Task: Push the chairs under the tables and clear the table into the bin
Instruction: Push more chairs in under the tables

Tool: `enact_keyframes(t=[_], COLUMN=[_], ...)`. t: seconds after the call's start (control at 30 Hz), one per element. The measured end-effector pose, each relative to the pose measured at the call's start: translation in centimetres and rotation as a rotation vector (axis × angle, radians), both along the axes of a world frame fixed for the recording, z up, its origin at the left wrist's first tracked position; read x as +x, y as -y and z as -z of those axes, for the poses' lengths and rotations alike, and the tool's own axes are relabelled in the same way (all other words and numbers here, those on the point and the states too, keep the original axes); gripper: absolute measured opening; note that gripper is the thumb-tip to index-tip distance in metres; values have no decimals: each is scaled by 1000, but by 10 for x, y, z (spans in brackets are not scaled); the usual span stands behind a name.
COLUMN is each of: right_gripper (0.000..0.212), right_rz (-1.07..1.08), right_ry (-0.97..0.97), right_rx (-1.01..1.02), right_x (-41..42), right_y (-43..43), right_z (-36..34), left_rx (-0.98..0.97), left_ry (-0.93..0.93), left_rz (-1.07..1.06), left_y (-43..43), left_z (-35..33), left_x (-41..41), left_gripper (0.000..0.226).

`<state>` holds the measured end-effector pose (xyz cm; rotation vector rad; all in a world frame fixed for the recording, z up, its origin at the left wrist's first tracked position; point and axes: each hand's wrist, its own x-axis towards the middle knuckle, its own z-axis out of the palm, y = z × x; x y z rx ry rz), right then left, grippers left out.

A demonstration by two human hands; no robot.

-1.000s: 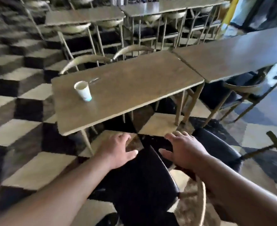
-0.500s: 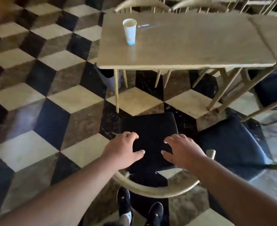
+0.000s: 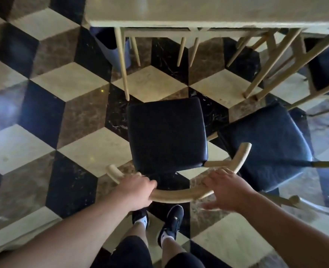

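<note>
The person has bare forearms, black shorts (image 3: 132, 252), white socks (image 3: 143, 222) and black sneakers (image 3: 172, 219) with white logos.

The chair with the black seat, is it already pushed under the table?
No, the chair stands clear of the table, with bare floor between seat and table edge.

Floor (image 3: 43, 105) tiled in a repeating cube pattern of cream, brown and black marble diamonds. At centre, a chair (image 3: 167, 132) with a black cushion and pale wooden curved backrest. A second black-cushioned chair (image 3: 266, 144) at right. Table (image 3: 198, 10) along the top edge, pale beige with light wooden legs. Black shoes (image 3: 171, 219) with white socks at bottom centre, black shorts (image 3: 132, 252) below
</note>
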<state>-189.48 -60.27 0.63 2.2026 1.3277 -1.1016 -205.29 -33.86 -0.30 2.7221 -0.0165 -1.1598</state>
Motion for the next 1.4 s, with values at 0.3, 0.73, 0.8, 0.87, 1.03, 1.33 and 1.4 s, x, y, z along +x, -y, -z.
enact_keyframes(t=[0.3, 0.73, 0.8, 0.87, 1.03, 1.33, 1.4], right_gripper=[39, 56, 59, 61, 57, 47, 48], right_rz=[-23, 38, 42, 44, 47, 49, 65], right_ry=[163, 215, 224, 225, 230, 239, 241], right_rx=[24, 78, 79, 79, 72, 60, 76], right_x=[37, 139, 160, 181, 226, 286, 302], right_y=[-25, -112, -125, -138, -173, -240, -253], right_z=[15, 17, 19, 19, 17, 17, 18], left_rx=[149, 196, 185, 184, 180, 180, 189], left_ry=[89, 142, 137, 141, 155, 180, 195], left_rz=[-28, -12, -15, 0, 23, 45, 48], left_y=[-26, -126, -140, -153, -187, -260, -274], left_z=[2, 7, 8, 9, 12, 13, 14], left_x=[31, 150, 171, 189, 231, 304, 321], left_gripper=[31, 30, 28, 28, 31, 34, 34])
